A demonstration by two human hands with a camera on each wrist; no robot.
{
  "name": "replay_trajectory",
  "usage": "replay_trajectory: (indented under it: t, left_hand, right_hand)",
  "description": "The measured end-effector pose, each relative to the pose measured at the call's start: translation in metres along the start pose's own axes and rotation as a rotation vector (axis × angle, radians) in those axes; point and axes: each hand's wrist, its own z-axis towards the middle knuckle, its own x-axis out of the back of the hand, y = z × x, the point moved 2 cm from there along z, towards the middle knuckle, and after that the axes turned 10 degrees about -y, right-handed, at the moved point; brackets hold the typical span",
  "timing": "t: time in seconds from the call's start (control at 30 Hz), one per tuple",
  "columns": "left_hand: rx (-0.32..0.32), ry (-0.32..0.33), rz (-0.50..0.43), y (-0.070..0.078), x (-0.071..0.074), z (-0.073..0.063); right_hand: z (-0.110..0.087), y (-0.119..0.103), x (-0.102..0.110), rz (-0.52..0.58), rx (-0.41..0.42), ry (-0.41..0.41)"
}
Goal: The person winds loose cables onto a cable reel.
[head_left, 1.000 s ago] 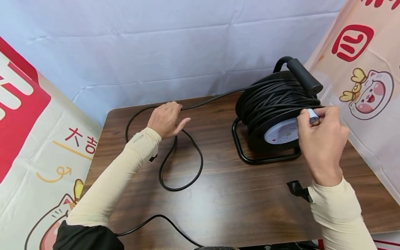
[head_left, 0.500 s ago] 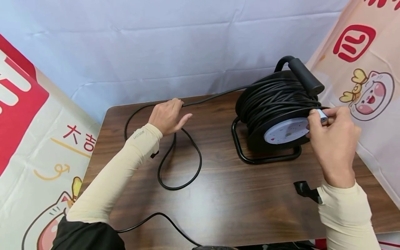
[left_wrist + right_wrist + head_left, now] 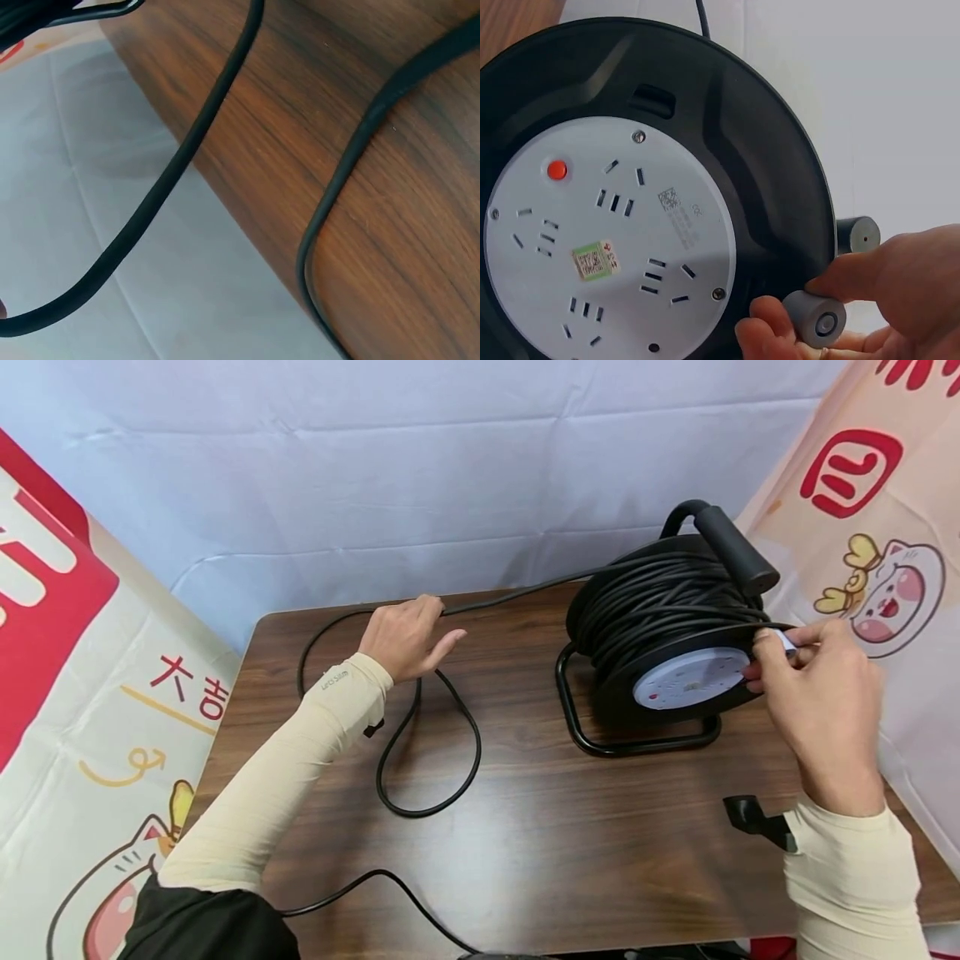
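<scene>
A black cable reel stands at the right of the table, thick with wound black cable. My right hand pinches the grey crank knob near the rim of the reel's side disc, thumb on one side and fingers on the other. At the table's back left, my left hand grips the loose black cable, its thumb sticking out to the side. From that hand the cable runs up to the reel. In the left wrist view, a fingertip touches the cable at the left edge.
A cable loop lies on the wooden table below my left hand, with more cable at the front edge. The reel has a tubular stand and a carrying handle. A white cloth hangs behind.
My right hand has moved right and slightly down with the crank knob, and the reel's disc has turned with it. The left hand stays almost in place on the cable.
</scene>
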Motion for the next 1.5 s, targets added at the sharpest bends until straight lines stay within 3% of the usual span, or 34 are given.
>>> replay_trajectory:
  t: [0.57, 0.77, 0.93, 1.03, 1.27, 1.5]
  left_hand:
    - [0.012, -0.010, 0.003, 0.008, 0.007, 0.007]
    - [0.036, -0.033, -0.105, 0.015, 0.006, 0.006]
    - [0.050, -0.065, -0.184, 0.017, 0.006, 0.008]
    - [0.014, -0.057, -0.125, 0.018, 0.007, 0.010]
    - [-0.126, 0.015, 0.134, 0.017, 0.008, 0.019]
    - [-0.156, 0.069, 0.188, 0.017, 0.005, 0.025]
  right_hand:
    - [0.009, 0.016, 0.005, 0.001, -0.085, -0.060]
    - [0.009, 0.025, 0.005, 0.026, -0.126, -0.086]
    - [0.010, 0.029, 0.009, -0.024, -0.151, -0.105]
    - [0.012, 0.030, 0.011, -0.041, -0.150, -0.110]
    - [0.012, 0.038, 0.016, -0.043, -0.167, -0.111]
    - [0.007, 0.049, 0.018, -0.003, -0.206, -0.120]
